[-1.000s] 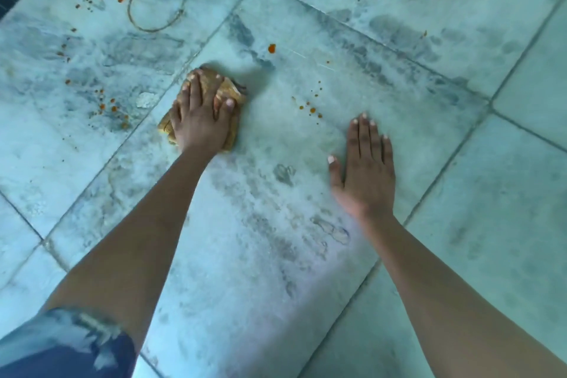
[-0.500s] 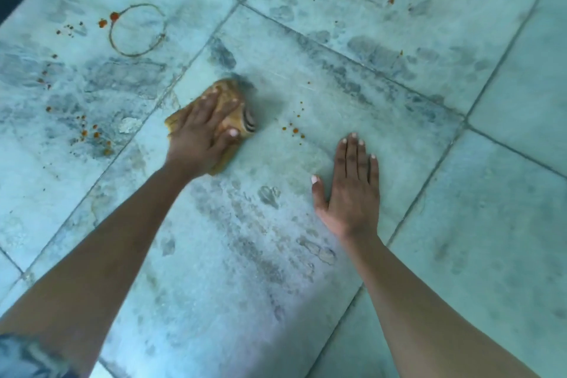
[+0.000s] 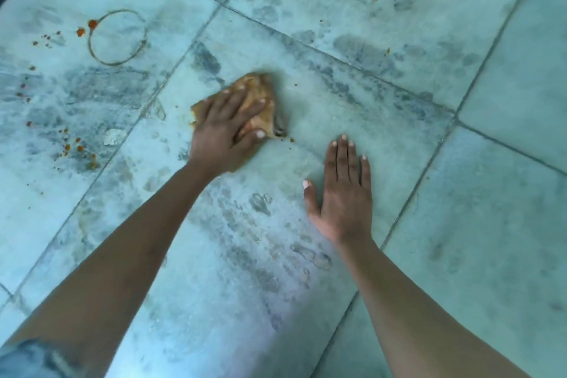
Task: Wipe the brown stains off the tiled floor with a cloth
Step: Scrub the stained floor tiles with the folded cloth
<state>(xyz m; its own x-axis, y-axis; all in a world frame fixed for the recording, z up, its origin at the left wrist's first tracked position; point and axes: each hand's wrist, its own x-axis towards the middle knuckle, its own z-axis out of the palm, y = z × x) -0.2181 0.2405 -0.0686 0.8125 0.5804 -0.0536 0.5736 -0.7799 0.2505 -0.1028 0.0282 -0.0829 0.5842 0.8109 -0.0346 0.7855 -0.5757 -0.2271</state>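
Tan cloth (image 3: 257,94) slid right to brown speck (image 3: 291,140), left hand (image 3: 223,135) pressing flat; right hand (image 3: 344,190) splayed on tile (image 3: 352,101).

The cloth (image 3: 259,92) is yellow-brown and crumpled. It lies on the pale tiled floor (image 3: 491,224), pressed under the left hand (image 3: 225,132). One small brown spot (image 3: 291,140) is just beside its right edge. A ring-shaped brown stain (image 3: 114,63) and orange-brown drops (image 3: 80,31) are well apart from it, on the tile at the left.

Two hands (image 3: 224,135) (image 3: 345,193), one cloth (image 3: 260,90), one ring stain (image 3: 118,63) (brown spots (image 3: 80,31): many).
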